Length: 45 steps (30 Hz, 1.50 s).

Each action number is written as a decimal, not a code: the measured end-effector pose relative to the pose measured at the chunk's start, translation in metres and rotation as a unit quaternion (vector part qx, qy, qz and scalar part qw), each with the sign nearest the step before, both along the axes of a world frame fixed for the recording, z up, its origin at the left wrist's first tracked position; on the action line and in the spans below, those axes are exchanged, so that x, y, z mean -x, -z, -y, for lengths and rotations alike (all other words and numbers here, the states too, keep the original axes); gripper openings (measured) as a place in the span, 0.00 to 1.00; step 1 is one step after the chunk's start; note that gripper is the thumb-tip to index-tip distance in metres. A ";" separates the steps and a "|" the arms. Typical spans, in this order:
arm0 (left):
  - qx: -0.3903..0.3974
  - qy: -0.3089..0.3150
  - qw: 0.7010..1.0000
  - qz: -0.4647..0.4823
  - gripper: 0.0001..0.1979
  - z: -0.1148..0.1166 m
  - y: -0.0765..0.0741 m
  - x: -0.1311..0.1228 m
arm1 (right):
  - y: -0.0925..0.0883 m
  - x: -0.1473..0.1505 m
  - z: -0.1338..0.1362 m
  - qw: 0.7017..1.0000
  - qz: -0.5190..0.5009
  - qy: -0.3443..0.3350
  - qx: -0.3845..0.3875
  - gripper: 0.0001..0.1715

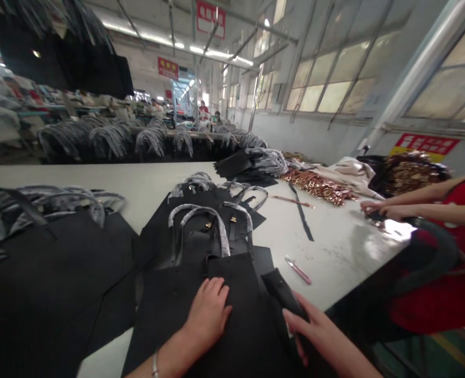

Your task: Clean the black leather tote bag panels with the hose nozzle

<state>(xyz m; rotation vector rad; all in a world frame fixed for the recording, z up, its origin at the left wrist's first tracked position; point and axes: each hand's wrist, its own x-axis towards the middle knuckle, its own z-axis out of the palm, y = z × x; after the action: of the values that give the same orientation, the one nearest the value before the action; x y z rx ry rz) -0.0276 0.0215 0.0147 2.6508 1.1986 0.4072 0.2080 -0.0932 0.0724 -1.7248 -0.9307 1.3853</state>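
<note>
My left hand [211,310] lies on a black bag panel [240,299], its fingers stretched out and slightly bent. In my right hand [309,323] is a black strap piece [282,289], gripped near its lower end at the panel's right side. Something pinkish with a pale part shows under that hand, too blurred to name. Ahead of my hands lie stacked black handbags with wrapped handles [204,212] and small gold clasps [233,219]. Pink-handled thread snips [298,270] rest on the white table [335,257], right of the strap piece and apart from my hand.
More black bags [59,262] are piled at left. A dark strip [301,212] and a heap of brown straps with metal buckles [321,186] lie farther right. At the right edge, a co-worker's hands [392,211] handle something dark. Bags [78,63] hang overhead at upper left.
</note>
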 end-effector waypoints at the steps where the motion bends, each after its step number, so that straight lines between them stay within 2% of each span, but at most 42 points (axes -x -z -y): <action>1: -0.006 0.005 1.000 0.013 0.19 0.011 0.013 -0.004 | -0.001 0.007 -0.004 0.999 -0.019 -0.029 0.015 0.43; 4: -0.025 0.018 0.998 0.061 0.20 0.034 0.041 -0.006 | 0.002 0.024 -0.015 0.992 -0.059 -0.099 0.058 0.37; 6: -0.024 0.035 0.995 0.087 0.18 0.042 0.047 -0.003 | 0.005 0.030 -0.021 0.986 -0.069 -0.127 0.077 0.34; 11: -0.022 0.056 0.991 0.120 0.15 0.047 0.041 -0.001 | 0.007 0.037 -0.043 0.980 -0.065 -0.154 0.103 0.25; 16: -0.038 0.066 0.989 0.127 0.15 0.046 0.043 -0.001 | 0.006 0.047 -0.061 0.979 -0.041 -0.181 0.088 0.23; 21: -0.020 0.038 0.990 0.132 0.12 0.048 0.035 0.001 | 0.003 0.036 -0.051 0.975 -0.031 -0.191 0.112 0.21; 24: -0.017 0.041 0.992 0.116 0.10 0.048 0.028 0.000 | 0.002 0.034 -0.049 0.973 -0.027 -0.194 0.123 0.22; 27: -0.020 0.048 0.995 0.087 0.10 0.047 0.026 -0.001 | 0.003 0.047 -0.060 0.980 0.014 -0.184 0.080 0.23; 30: -0.029 0.050 0.995 0.078 0.10 0.048 0.027 0.000 | 0.000 0.063 -0.073 0.988 0.071 -0.134 -0.005 0.33; 32: -0.029 0.062 0.995 0.077 0.09 0.051 0.029 0.002 | -0.005 0.069 -0.075 0.988 0.089 -0.124 -0.028 0.39; 36: -0.021 0.096 0.993 0.068 0.06 0.055 0.029 0.005 | -0.016 0.075 -0.071 0.976 0.059 -0.210 0.017 0.37; 39: -0.001 0.101 0.992 0.074 0.06 0.053 0.026 0.006 | -0.016 0.085 -0.076 0.961 0.044 -0.269 0.040 0.34; 42: 0.010 0.110 0.991 0.073 0.07 0.051 0.026 0.005 | -0.011 0.101 -0.093 0.955 0.029 -0.288 0.055 0.31; 45: 0.006 0.104 0.993 0.058 0.09 0.050 0.028 0.003 | -0.010 0.115 -0.112 0.955 0.061 -0.291 0.014 0.26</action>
<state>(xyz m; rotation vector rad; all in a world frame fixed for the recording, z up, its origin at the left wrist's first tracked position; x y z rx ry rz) -0.0306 -0.0283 -0.0128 2.6652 0.8766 0.5060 0.0925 0.0189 0.0828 -1.6354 -1.5867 1.6680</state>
